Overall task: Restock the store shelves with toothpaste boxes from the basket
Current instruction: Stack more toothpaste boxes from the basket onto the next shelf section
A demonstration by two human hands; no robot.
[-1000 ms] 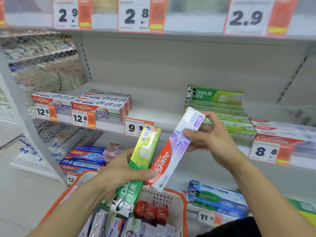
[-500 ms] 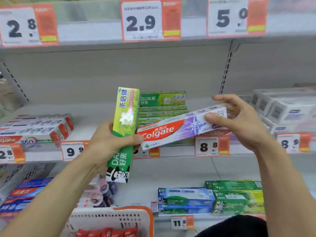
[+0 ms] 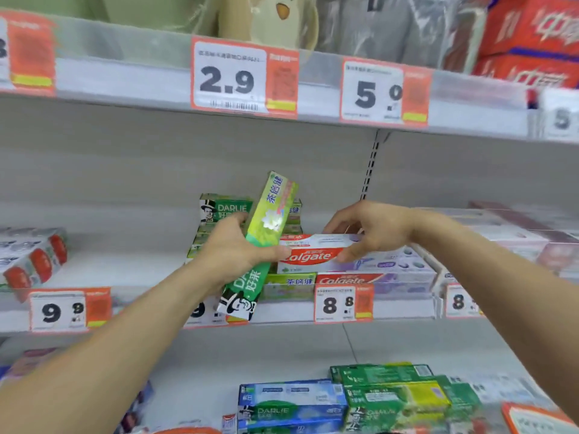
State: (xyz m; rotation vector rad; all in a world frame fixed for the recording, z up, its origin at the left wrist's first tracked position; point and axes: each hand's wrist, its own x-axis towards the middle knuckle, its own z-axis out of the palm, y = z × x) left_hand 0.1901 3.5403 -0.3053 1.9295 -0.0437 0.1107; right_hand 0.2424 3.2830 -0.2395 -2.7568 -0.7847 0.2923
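Toothpaste in a white-and-red Colgate carton (image 3: 316, 253) lies at frame centre atop a matching carton stack (image 3: 376, 278), pinched by the right hand (image 3: 372, 228). Left hand (image 3: 232, 250) grasps a tilted green Darlie carton (image 3: 266, 233) beside it.

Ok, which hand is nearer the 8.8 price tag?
Right. The right hand holds the Colgate box just above the 8.8 tag; the left hand is up-left, gripping the Darlie box.

Colgate box (image 3: 316, 253) flat atop shelf stack
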